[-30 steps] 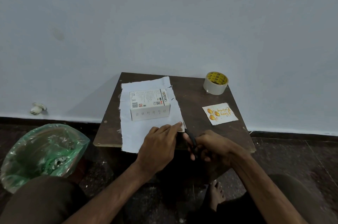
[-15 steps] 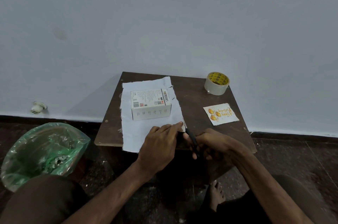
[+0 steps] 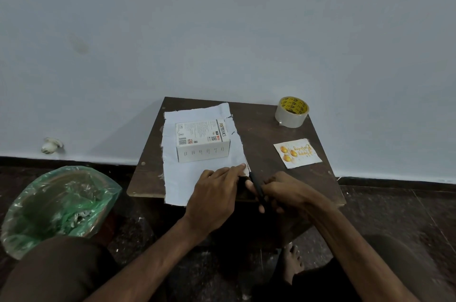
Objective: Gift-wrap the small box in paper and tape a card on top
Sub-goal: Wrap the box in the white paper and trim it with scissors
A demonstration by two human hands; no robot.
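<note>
The small white box (image 3: 202,140) sits at frame centre on a sheet of white paper (image 3: 182,183) spread over the dark table (image 3: 266,133). Below it, the left hand (image 3: 214,193) presses straight fingers on the paper's right edge. Beside it, the right hand (image 3: 286,190) curls around dark scissors (image 3: 256,188). To the right lie the card (image 3: 297,153) and, above it, the tape roll (image 3: 292,112). A green-lined bin (image 3: 56,203) stands at lower left.
</note>
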